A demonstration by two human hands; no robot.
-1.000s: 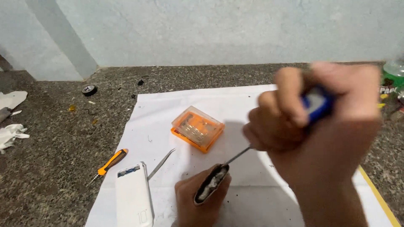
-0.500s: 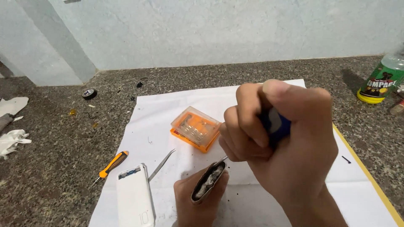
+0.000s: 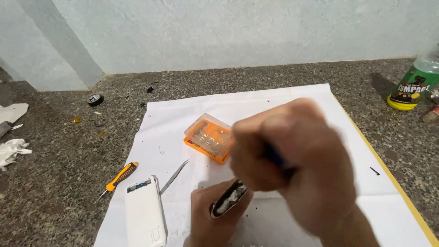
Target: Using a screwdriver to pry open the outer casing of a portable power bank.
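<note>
My left hand (image 3: 211,218) grips a small dark oblong device (image 3: 228,200) on edge over the white sheet (image 3: 283,103), its open side showing pale grey innards. My right hand (image 3: 292,160), blurred by motion, is fisted around a blue-handled screwdriver (image 3: 274,158) directly above the device; the tip is hidden behind the fist. An orange bit case (image 3: 209,137) with a clear lid lies just behind and left of my right hand.
A white power bank (image 3: 145,215), metal tweezers (image 3: 174,176) and an orange-handled screwdriver (image 3: 119,176) lie at the sheet's left side. A green bottle (image 3: 411,84) stands far right. White rags (image 3: 11,148) and a small black round part (image 3: 94,99) sit on the granite counter (image 3: 55,183).
My right hand has swung left and down with the screwdriver, now covering the shaft and sitting right over the device. My left hand has kept the device in place.
</note>
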